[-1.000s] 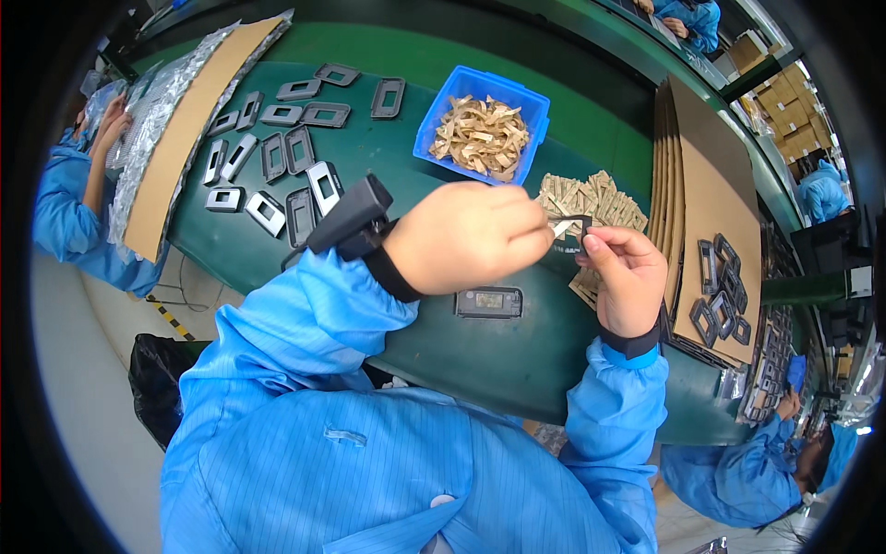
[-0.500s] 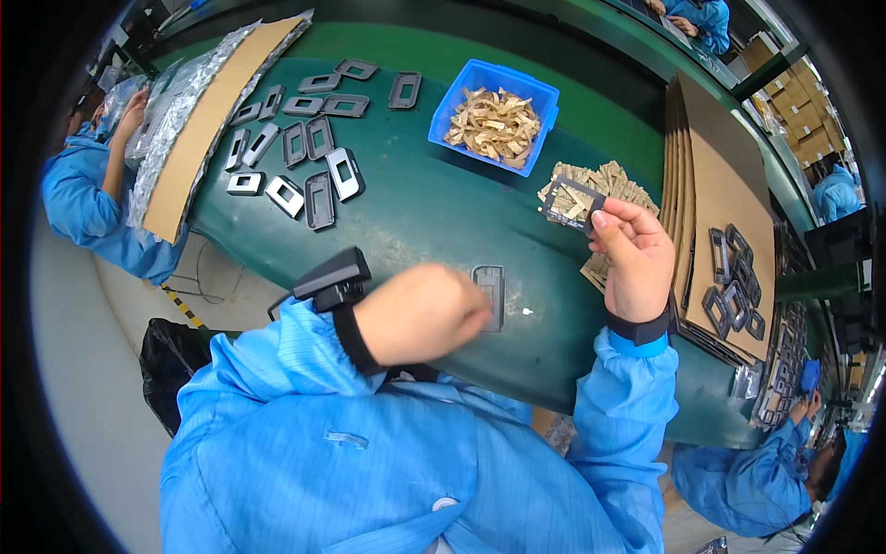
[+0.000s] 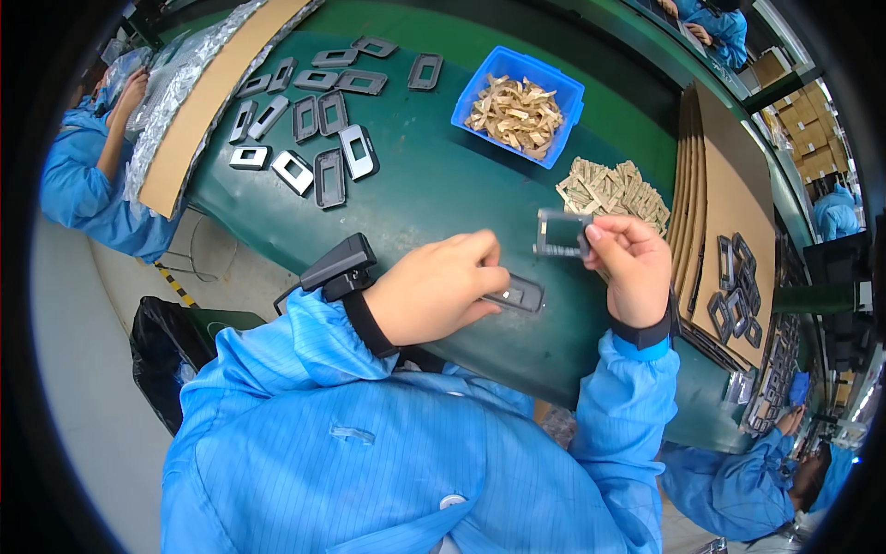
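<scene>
Between the thumb and fingers of my right hand [image 3: 632, 268], a thin dark rectangular frame [image 3: 560, 251] with an open middle is held up above the table. My left hand [image 3: 443, 284] is closed, its fingertips gripping the left end of a dark grey plastic housing [image 3: 526, 295] low over the green table [image 3: 406, 208]. Those fingers cover part of the housing. Just beyond the held frame lies a pile of small tan strips [image 3: 614, 192]. A blue bin [image 3: 464, 118] full of crumpled tan paper pieces stands behind the pile.
Several grey and silver housings [image 3: 329, 177] are spread over the far left of the table. A cardboard sheet with bubble wrap [image 3: 217, 102] borders them. Stacked cardboard [image 3: 724, 185] stands at right, with black frames [image 3: 736, 291] on it. Co-workers in blue sit left [image 3: 97, 194] and right [image 3: 738, 480].
My left hand has come to the grey housing, which now lies turned sideways and farther right. The frame in my right hand has dropped slightly nearer and tilted.
</scene>
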The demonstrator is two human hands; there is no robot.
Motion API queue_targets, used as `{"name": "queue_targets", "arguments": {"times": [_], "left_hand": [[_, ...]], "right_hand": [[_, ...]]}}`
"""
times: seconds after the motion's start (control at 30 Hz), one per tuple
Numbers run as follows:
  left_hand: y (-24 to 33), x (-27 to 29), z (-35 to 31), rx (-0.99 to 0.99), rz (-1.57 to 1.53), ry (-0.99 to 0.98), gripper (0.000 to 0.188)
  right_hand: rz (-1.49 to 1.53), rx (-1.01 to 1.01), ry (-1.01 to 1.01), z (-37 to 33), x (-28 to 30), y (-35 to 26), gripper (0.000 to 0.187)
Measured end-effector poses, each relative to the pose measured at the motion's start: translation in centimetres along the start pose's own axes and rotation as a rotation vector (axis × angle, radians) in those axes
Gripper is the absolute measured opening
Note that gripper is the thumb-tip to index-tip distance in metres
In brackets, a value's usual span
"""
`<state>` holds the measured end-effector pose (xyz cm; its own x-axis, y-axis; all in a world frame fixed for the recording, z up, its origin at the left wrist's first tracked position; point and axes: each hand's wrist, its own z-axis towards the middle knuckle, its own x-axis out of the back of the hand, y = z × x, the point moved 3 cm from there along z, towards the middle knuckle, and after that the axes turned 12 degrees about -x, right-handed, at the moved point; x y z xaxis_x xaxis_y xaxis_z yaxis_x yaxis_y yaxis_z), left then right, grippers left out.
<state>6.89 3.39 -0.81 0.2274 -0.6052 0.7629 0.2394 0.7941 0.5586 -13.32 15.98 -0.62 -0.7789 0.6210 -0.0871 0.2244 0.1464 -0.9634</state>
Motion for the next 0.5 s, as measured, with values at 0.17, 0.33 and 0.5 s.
{"name": "queue_targets", "arguments": {"times": [0.17, 0.33, 0.5], "left_hand": [[-0.2, 0.6, -1.6, 0.042, -0.055, 0.073, 0.032], [-1.2, 0.9, -2.2, 0.059, -0.018, 0.239, 0.043], [-1.9, 0.4, -2.1, 0.077, -0.118, 0.164, 0.040]], "right_hand": [[-0.061, -0.182, -0.078, -3.0, -1.1, 2.7, 0.015], [-0.052, -0.249, -0.002, -4.0, -2.4, 3.8, 0.017], [-0.116, -0.225, 0.065, -4.1, -3.7, 3.8, 0.017]]}}
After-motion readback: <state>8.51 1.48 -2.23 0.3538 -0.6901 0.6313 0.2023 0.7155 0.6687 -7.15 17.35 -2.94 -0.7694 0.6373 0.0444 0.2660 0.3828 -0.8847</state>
